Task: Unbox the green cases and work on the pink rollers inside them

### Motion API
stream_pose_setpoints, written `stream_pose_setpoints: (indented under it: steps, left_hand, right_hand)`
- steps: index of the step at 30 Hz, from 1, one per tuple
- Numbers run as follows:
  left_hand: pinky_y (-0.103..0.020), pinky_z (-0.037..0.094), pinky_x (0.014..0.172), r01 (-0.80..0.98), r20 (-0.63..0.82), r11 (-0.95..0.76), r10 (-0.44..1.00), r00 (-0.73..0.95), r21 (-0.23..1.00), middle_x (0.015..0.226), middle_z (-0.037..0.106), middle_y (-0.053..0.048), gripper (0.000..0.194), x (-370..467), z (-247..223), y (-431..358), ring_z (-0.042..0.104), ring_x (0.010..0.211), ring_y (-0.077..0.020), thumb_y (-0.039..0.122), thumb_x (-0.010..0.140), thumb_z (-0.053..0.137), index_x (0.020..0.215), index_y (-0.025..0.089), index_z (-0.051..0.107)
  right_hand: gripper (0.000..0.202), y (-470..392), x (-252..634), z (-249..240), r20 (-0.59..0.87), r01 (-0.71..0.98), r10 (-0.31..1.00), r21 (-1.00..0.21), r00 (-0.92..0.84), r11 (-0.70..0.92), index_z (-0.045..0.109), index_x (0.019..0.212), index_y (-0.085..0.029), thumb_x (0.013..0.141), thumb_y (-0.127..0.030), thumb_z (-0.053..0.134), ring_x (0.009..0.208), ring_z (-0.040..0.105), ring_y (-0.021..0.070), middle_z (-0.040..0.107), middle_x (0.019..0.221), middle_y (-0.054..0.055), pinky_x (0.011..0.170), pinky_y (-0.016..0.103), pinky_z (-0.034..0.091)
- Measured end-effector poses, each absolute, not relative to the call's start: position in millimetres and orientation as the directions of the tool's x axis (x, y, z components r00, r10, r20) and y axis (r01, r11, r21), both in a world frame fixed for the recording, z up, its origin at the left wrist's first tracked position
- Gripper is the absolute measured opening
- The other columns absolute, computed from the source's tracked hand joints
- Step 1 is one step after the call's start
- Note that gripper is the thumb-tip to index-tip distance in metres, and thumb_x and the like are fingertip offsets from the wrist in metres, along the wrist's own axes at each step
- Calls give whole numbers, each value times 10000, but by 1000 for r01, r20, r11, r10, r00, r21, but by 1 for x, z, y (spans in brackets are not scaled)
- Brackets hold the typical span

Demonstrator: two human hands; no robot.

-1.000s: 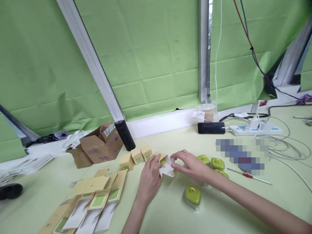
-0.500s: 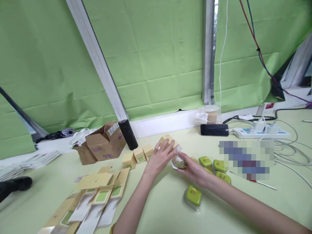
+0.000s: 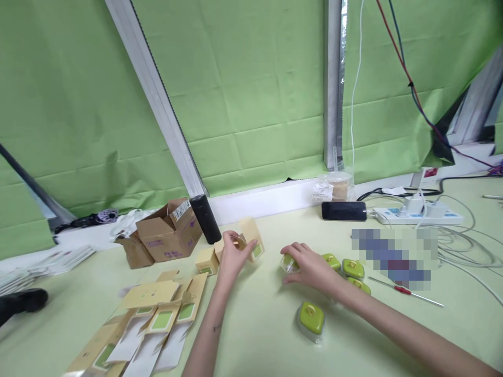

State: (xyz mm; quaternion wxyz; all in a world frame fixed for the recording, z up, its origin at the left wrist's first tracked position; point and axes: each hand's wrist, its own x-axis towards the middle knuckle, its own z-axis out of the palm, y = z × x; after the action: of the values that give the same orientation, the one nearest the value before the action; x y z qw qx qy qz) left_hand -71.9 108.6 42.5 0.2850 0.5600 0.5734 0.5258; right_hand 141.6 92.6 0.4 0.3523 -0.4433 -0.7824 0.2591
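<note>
My left hand (image 3: 234, 252) pinches a small tan cardboard box (image 3: 256, 252) with a green label, its flap standing up. My right hand (image 3: 312, 266) has its fingers and thumb around a small clear container with a green lid (image 3: 290, 263), low over the table. Several like containers lie by that wrist, partly behind it, among them one green-lidded container (image 3: 353, 268). Another green-lidded container (image 3: 312, 317) sits alone nearer to me. Beside my left hand stand small closed tan boxes (image 3: 206, 262), partly hidden by it.
Flattened tan cartons (image 3: 163, 317) overlap at the left front. Behind them are a brown cardboard box (image 3: 173, 235) and a black cylinder (image 3: 206, 219). At the right lie a phone (image 3: 344, 211), a power strip (image 3: 418, 215) with cables and a screwdriver (image 3: 404, 290).
My left hand has moved left with the small box, away from my right hand. The container at my right hand now shows its green lid instead of its clear side.
</note>
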Motion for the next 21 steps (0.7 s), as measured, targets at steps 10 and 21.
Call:
stream_pose_setpoints:
  steps: [10, 21]
  left_hand:
    - [-244, 456, 527, -415, -217, 208, 976, 25, 886, 728, 615, -44, 334, -43, 34, 103, 589, 577, -138, 439, 684, 691, 821, 165, 559]
    - [-231, 442, 616, -566, -56, 11, 997, -62, 824, 930, 659, -38, 401, -11, 27, 88, 605, 685, -115, 369, 656, 756, 958, 174, 579]
  right_hand:
    - [599, 89, 137, -6, 267, 584, 814, -585, -516, 563, 598, 1028, -219, 511, -387, 850, 1090, 502, 358, 597, 1121, 116, 925, 512, 379]
    - [422, 103, 132, -5, 284, 105, 940, -946, -192, 307, 363, 1179, -201, 874, -468, 478, 891, 653, 187, 608, 940, 60, 764, 352, 539]
